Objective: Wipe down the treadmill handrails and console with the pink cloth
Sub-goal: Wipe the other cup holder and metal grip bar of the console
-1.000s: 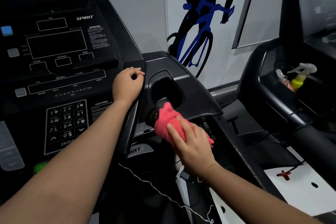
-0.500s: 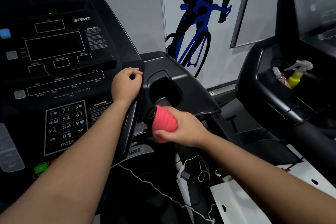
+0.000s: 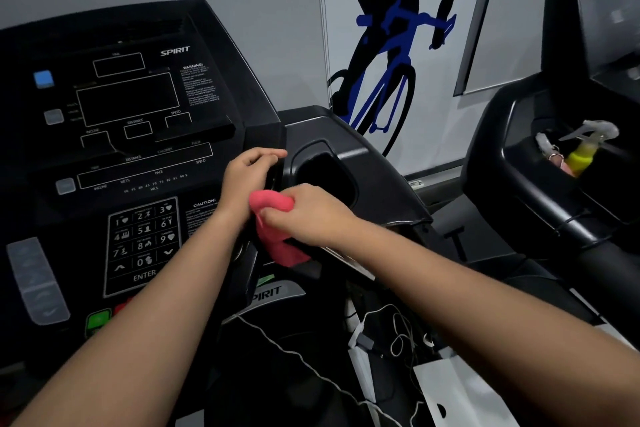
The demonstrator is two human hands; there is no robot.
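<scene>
**A:** Fig. legend, pt 1: edges & free room?

**B:** Console fills the left side. Its right edge meets the side wing at a narrow seam. Left grip sits on that edge w/ fingers curled over it, holding on. Both forearms cross the lower frame, well apart at the bottom and converging at the seam. Open room lies right of the wing, a gap before the neighbouring treadmill. White cables hang loose below the wing.

**A:** Pt 2: where is the task's thing?

**B:** Pink cloth is bunched in the right grip, fingers & thumb closed round it. It lies against the seam, just beside the left wrist, btwn keypad and cup-holder.

**A:** Pt 3: vs. 0.5 s ago?

**B:** Then, the cloth wrapped a round stub below the cup-holder. Now it is higher & further left, at the seam. Left grip keeps the same spot on the console edge.

**A:** Pt 4: containers?

**B:** Cup-holder is a dark recess; contents can't be told. Neighbour's tray holds a yellow spray bottle w/ a pale trigger head, leaning. Beside the bottle is a small pale item, too blurred to name.
</scene>
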